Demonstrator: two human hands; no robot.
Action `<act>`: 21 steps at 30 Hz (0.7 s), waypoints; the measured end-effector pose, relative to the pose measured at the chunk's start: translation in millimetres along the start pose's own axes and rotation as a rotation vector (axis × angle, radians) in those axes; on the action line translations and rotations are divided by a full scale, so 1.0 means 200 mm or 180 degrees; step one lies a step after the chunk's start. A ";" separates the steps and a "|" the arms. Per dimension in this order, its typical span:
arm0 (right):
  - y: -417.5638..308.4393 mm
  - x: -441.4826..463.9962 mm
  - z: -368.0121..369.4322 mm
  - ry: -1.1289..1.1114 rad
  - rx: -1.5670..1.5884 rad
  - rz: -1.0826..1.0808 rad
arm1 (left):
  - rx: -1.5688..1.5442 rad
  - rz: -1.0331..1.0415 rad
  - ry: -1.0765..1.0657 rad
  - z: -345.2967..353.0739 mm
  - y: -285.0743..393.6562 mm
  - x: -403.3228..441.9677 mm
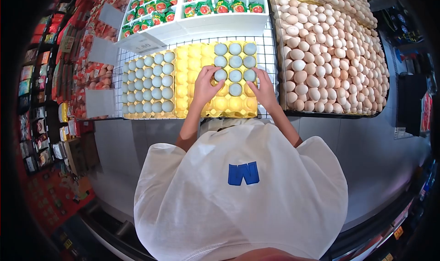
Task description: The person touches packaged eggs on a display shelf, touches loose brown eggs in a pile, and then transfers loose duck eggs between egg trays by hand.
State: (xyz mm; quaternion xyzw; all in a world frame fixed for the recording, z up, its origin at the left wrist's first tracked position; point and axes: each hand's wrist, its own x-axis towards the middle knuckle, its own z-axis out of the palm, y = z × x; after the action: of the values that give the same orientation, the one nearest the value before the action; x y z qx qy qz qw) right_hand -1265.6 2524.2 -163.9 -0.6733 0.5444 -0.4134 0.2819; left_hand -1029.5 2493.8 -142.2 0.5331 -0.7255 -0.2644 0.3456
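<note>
A yellow egg tray (233, 106) lies in front of me, partly filled with pale blue-green eggs in its upper right cups. My left hand (207, 86) curls thumb and fingers around a blue-green egg (220, 75) at the left of the third row. On the other side, my right hand (263, 89) has its thumb and forefinger about another blue-green egg (250, 75) in that row. Between the hands, one more egg (235, 89) sits in a cup below. Whether the two gripped eggs rest fully in their cups I cannot tell.
A full tray of blue-green eggs (147, 84) lies to the left. Piled brown eggs (327, 59) fill a bin on the right. White foam boxes (220, 24) with green-wrapped red items stand behind, beside a price sign (141, 43). Wire grid (270, 50) lies under the trays.
</note>
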 end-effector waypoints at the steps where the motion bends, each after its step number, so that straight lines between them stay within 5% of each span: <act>1: 0.00 0.00 0.00 -0.0021 0.0035 0.0025 | 0.0020 -0.0024 -0.0037 0.00 0.00 0.00; 21: 0.01 -0.02 0.02 0.0071 0.0187 0.0128 | -0.0029 -0.0002 -0.0071 0.00 0.00 0.00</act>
State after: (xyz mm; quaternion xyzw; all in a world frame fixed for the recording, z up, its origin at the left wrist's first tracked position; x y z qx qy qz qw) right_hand -1264.5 2528.1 -168.7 -0.6490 0.5485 -0.4310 0.3036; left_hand -1030.0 2494.4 -142.1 0.5288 -0.7279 -0.2738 0.3399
